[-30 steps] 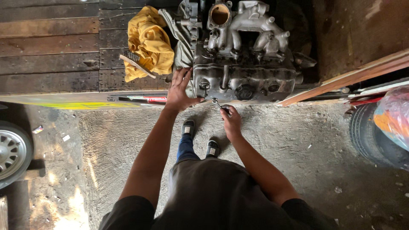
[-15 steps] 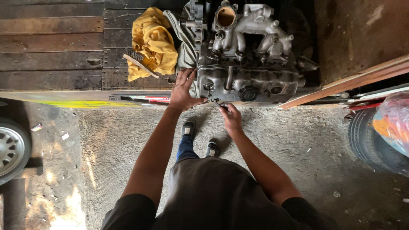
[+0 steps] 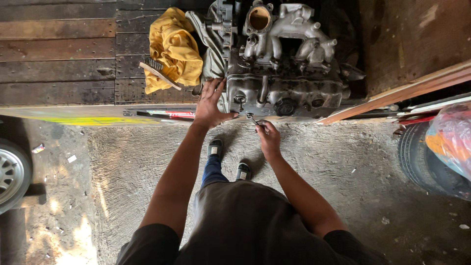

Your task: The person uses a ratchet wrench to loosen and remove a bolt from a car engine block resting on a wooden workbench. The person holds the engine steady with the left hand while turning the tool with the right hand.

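My left hand [image 3: 210,109] lies spread and open, palm flat against the near face of the grey engine block [image 3: 284,86], fingers fanned up its left corner and holding nothing. My right hand [image 3: 268,139] is curled shut around a small metal tool [image 3: 253,119], whose tip pokes out past my knuckles toward the block's lower edge; whether it touches the metal I cannot tell.

The engine sits just beyond my fingertips on the edge of a dark wooden deck [image 3: 59,54]. That edge runs left to right directly under both hands. Left of my left fingers, a yellow cloth [image 3: 171,46] is bunched against the block, with a wire brush [image 3: 156,74] lying across it. Near my left wrist a red-handled tool [image 3: 167,115] lies along the deck's lip. To the right of my right hand, long wooden boards [image 3: 402,91] slant away from the engine's corner, so room on that side is tight up high.

Below my hands the ground is rough concrete [image 3: 343,167], open on both sides of my shoes [image 3: 228,158]. Far out to my right stand a dark tyre [image 3: 422,157] and a coloured plastic bag [image 3: 451,140]; far to my left, a car wheel [image 3: 12,174] at the frame's edge. Light falls in patches on the left; the deck is in shade.
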